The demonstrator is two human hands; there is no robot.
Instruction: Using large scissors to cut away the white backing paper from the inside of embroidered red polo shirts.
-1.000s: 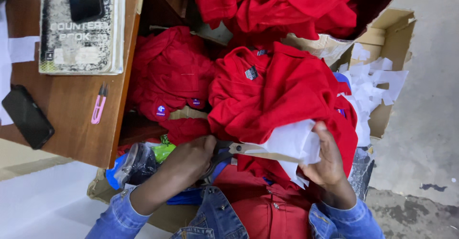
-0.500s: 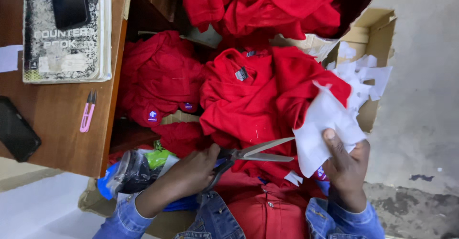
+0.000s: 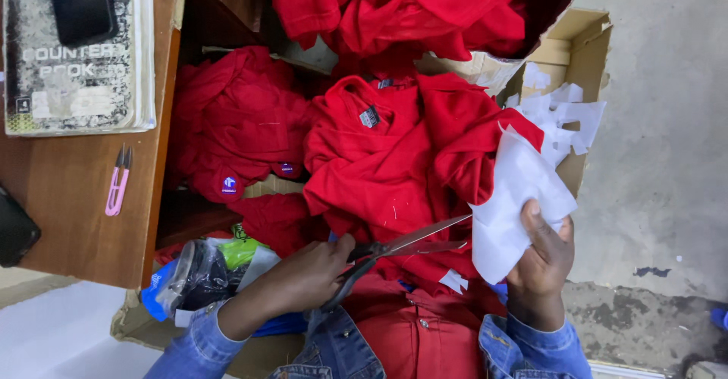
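Observation:
My left hand [image 3: 307,273] grips the handles of a pair of metal scissors [image 3: 415,241]. Their blades are slightly apart and point right, with the tips at the lower left edge of a white sheet [image 3: 512,197]. My right hand [image 3: 542,254] holds that sheet upright by its lower corner, thumb on the front. Both hands work over my lap, above a pile of red shirts [image 3: 379,159]. Blue denim sleeves cover both forearms.
A cardboard box [image 3: 588,42] at the right holds white offcuts [image 3: 561,114]. On the wooden table [image 3: 68,212] at the left lie a notebook [image 3: 76,83] with a black phone [image 3: 80,4] on it, pink thread snips [image 3: 117,182] and another dark phone [image 3: 11,231]. Crumpled plastic bags [image 3: 205,269] sit below the table edge.
My right hand has raised the white sheet from my lap and turned it upright. The scissors in my left hand have swung up to meet its edge, blades parted.

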